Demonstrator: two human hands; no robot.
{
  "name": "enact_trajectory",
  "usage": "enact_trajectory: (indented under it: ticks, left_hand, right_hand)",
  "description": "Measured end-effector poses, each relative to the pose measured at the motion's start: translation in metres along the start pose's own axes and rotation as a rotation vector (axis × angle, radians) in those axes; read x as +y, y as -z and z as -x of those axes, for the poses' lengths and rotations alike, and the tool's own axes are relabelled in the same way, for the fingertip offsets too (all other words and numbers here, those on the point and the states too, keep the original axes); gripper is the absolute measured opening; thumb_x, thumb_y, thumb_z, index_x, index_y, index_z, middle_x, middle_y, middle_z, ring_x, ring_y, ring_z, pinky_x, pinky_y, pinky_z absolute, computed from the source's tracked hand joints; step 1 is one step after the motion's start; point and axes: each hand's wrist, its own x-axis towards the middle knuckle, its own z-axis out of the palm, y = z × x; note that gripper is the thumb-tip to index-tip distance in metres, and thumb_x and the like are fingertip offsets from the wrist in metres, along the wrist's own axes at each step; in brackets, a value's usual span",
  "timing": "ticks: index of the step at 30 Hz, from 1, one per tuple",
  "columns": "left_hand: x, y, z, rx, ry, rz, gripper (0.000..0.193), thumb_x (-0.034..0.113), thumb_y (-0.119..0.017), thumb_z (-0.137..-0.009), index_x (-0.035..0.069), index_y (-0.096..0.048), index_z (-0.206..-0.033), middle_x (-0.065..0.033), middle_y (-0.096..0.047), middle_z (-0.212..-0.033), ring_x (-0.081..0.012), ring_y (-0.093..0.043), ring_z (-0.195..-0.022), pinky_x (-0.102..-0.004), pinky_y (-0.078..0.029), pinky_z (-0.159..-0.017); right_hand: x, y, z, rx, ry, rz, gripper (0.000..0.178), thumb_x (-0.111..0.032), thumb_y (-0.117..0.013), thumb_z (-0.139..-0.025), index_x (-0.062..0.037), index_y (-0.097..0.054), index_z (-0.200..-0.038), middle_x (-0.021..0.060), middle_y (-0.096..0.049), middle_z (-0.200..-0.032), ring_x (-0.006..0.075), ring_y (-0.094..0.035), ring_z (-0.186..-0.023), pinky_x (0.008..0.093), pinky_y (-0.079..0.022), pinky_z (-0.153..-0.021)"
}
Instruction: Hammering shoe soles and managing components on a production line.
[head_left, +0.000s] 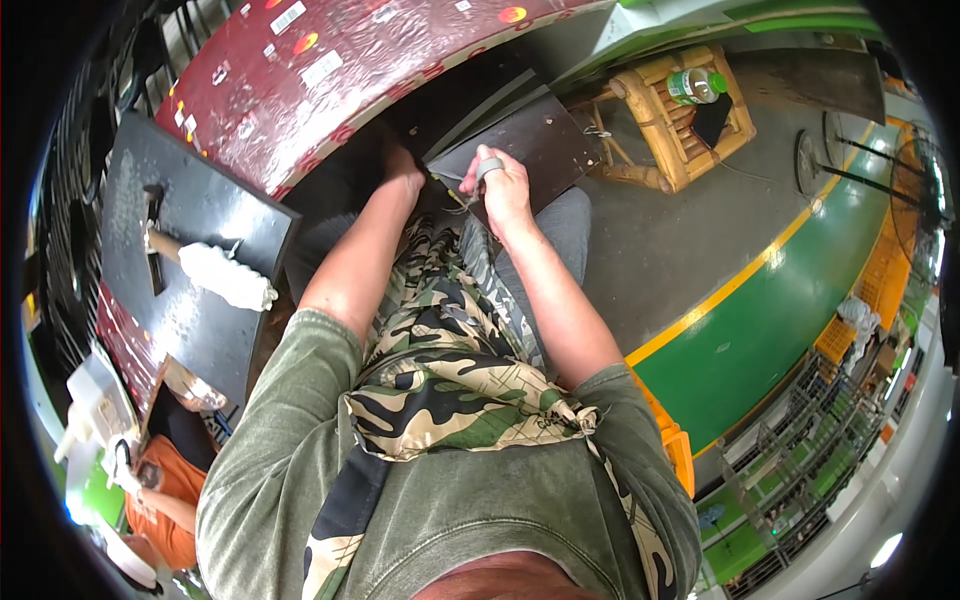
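My right hand (503, 190) is closed in front of my lap, its fingers curled beside a dark flat panel (545, 135). A grey band wraps one of its fingers, and what the fingers grip is too small to make out. My left hand (403, 170) reaches into the dark space left of the panel, under the edge of a red covered worktop (320, 75). Its fingers are lost in shadow. A camouflage apron (440, 395) covers my lap. On the black tabletop (130, 210) to my left lies a hammer (165, 242), its handle wrapped in white material.
At the far right stands a bamboo stool (640, 105) bearing a green-capped bottle (692, 86) and a dark flat object (712, 120). A yellow line (715, 308) borders the green floor. Another person in orange (165, 490) works at lower left. Wire racks (800, 490) stand at right.
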Motion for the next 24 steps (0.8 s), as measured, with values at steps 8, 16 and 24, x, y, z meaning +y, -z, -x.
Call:
enact_trajectory:
  ticks: [8,16,24]
  left_hand:
    - [0.008,0.012,0.045,0.246,0.018,-0.255,0.012,0.031,-0.058,-0.098,0.019,-0.06,-0.1,-0.0008,-0.056,-0.076,-0.0165,-0.056,-0.065,-0.0295,-0.046,-0.053]
    - [0.007,0.013,0.058,0.226,-0.054,-0.207,0.004,0.011,-0.058,-0.093,0.014,-0.059,-0.096,-0.0015,-0.053,-0.075,-0.0177,-0.055,-0.065,-0.0375,-0.048,-0.059]
    - [0.005,0.018,0.046,0.194,-0.018,-0.192,0.002,0.014,-0.057,-0.095,0.015,-0.058,-0.094,-0.0014,-0.054,-0.08,-0.0209,-0.054,-0.075,-0.0424,-0.048,-0.067]
  right_hand:
    - [-0.052,0.056,-0.111,0.158,0.902,1.4,0.026,-0.007,-0.057,-0.077,-0.0064,-0.067,-0.101,0.0149,-0.064,-0.105,0.0348,-0.06,-0.102,0.0468,-0.049,-0.088]
    - [-0.049,0.085,-0.142,0.097,0.793,1.418,0.02,-0.01,-0.055,-0.082,-0.0043,-0.067,-0.098,0.0173,-0.065,-0.099,0.0347,-0.063,-0.097,0.0457,-0.051,-0.086]
    - [-0.046,0.087,-0.149,0.048,0.921,1.397,0.024,-0.012,-0.055,-0.083,-0.0065,-0.067,-0.102,0.018,-0.066,-0.103,0.0345,-0.063,-0.099,0.0457,-0.05,-0.089]
